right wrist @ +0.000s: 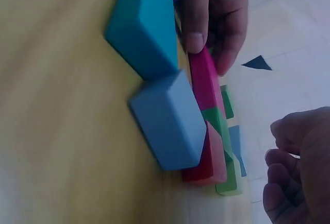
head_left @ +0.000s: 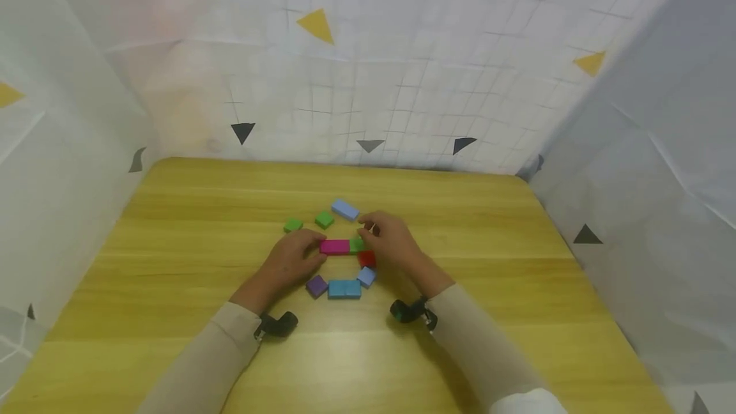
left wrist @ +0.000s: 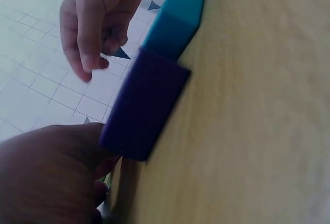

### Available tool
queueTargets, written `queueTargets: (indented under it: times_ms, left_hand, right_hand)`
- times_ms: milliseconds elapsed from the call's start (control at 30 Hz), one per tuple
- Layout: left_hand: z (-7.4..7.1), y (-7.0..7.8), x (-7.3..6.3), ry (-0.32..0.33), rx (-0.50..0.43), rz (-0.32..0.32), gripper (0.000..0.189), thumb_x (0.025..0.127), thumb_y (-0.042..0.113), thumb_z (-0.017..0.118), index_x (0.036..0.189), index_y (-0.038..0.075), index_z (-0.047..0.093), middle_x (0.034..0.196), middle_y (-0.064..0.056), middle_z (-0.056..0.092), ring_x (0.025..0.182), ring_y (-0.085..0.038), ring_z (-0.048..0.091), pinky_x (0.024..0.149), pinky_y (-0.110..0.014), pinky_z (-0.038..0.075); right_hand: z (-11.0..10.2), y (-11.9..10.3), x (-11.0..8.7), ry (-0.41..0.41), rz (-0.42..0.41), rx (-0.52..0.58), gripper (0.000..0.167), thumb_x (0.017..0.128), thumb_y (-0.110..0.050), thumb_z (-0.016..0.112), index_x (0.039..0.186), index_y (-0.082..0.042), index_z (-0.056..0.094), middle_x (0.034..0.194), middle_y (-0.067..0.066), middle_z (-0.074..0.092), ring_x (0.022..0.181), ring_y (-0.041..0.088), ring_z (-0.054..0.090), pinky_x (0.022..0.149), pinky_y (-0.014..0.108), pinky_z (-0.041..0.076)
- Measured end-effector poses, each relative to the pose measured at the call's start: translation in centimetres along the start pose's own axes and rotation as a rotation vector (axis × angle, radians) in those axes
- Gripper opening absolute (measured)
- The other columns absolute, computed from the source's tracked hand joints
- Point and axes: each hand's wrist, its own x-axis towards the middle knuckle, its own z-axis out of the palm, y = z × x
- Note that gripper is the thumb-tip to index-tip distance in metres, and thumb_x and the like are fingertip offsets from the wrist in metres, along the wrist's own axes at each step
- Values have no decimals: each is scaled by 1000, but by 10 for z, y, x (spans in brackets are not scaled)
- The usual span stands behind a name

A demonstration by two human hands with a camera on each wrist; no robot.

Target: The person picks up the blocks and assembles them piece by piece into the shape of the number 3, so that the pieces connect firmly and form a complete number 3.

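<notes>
My left hand (head_left: pixel 292 258) pinches the left end of a magenta block (head_left: pixel 335 247) with thumb and fingers. The block lies on the table, its right end meeting a green block (head_left: pixel 355 245). Just below that green one sits a red block (head_left: pixel 367 259). My right hand (head_left: pixel 393 240) hovers over the green block, fingers loosely bent, holding nothing; the right wrist view shows its fingers (right wrist: pixel 283 183) apart from the blocks. Nearer the body, a purple block (head_left: pixel 317 286), a bright blue block (head_left: pixel 344 289) and a small light blue block (head_left: pixel 366 276) form a row.
Two loose green blocks, one at left (head_left: pixel 293 225) and one further right (head_left: pixel 324 220), lie beyond the left hand. A long light blue block (head_left: pixel 345 209) rests behind them. The wooden table (head_left: pixel 207 190) is enclosed by pale patterned cloth (head_left: pixel 402 69) at back and sides.
</notes>
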Motion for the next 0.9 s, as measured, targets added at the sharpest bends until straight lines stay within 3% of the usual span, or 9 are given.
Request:
queueTargets:
  times_ms: [367, 600, 667, 833, 900]
  left_hand:
    - [1, -1, 1, -2, -5, -7, 38, 92, 29, 70, 125, 12, 66, 125, -5, 67, 121, -25, 59, 105, -45, 47]
    - [0, 0, 0, 16, -5, -1, 34, 92, 28, 70, 123, 12, 66, 123, -3, 67, 119, -23, 60, 104, -43, 48]
    - [0, 1, 0, 23, -7, 7, 33, 92, 28, 70, 122, 12, 67, 121, -3, 68, 118, -23, 61, 103, -43, 49]
    - [2, -1, 0, 32, -17, 18, 32, 91, 27, 71, 120, 13, 67, 118, -2, 68, 115, -22, 62, 101, -43, 50]
    - [1, -2, 0, 33, -22, 15, 32, 91, 28, 71, 120, 13, 67, 118, -2, 68, 115, -22, 62, 101, -43, 50]
  right_hand:
    - [7, -12, 33, -96, -3, -112, 30, 94, -26, 68, 118, -8, 70, 104, 4, 71, 81, 15, 62, 71, 30, 55]
    - [16, -25, 50, -167, -92, -169, 29, 91, -22, 68, 115, -4, 70, 107, 9, 71, 90, 20, 65, 83, 35, 56]
    - [19, -28, 55, -185, -116, -207, 26, 91, -20, 68, 112, -4, 69, 101, 8, 70, 89, 22, 64, 83, 35, 55]
    - [22, -34, 64, -222, -143, -278, 35, 92, -18, 69, 124, -4, 64, 111, 9, 67, 102, 24, 63, 94, 36, 53]
    - [23, -36, 69, -245, -167, -310, 43, 93, -18, 68, 133, -4, 60, 125, 11, 64, 115, 26, 61, 103, 37, 49]
